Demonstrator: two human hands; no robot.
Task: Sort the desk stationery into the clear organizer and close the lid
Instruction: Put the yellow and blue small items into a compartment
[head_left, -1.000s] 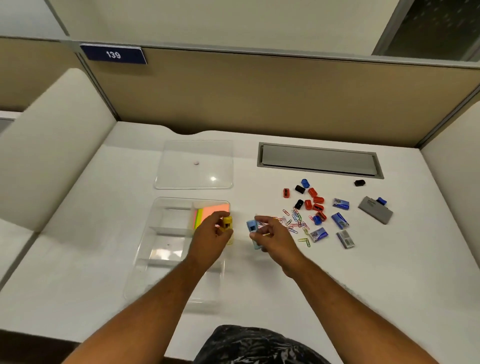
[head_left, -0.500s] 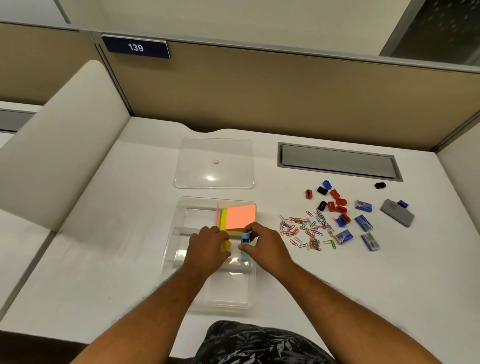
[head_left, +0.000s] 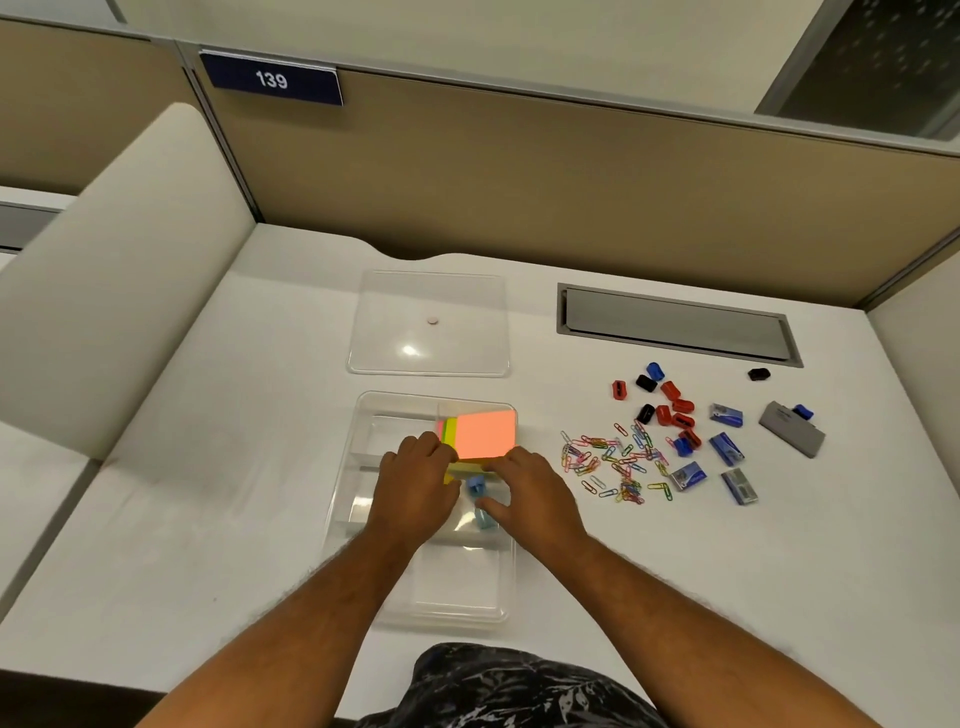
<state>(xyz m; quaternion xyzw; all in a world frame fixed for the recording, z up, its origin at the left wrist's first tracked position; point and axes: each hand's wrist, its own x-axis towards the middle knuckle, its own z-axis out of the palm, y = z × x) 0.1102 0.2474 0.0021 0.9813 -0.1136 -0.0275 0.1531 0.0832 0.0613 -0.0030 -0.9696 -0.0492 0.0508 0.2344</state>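
The clear organizer (head_left: 358, 512) lies open on the white desk, with an orange-topped stack of sticky notes (head_left: 485, 431) in its far right compartment. Both hands are over its middle right compartment. My left hand (head_left: 415, 488) covers a small yellow item (head_left: 450, 477), only a corner showing. My right hand (head_left: 530, 493) rests its fingers on a light blue item (head_left: 478, 493) inside the organizer. The clear lid (head_left: 428, 325) lies flat beyond the organizer. Coloured paper clips (head_left: 615, 460), red, black and blue sharpeners (head_left: 667, 408) and blue staple boxes (head_left: 727, 447) lie loose to the right.
A grey stapler-like block (head_left: 790, 428) and a lone black sharpener (head_left: 758, 374) sit at the far right. A grey cable hatch (head_left: 675, 325) is set into the desk at the back. Beige partitions enclose the desk on three sides.
Both hands carried the yellow and light blue items from the desk beside the organizer into its middle right compartment and lowered them there. The camera view shifted left.
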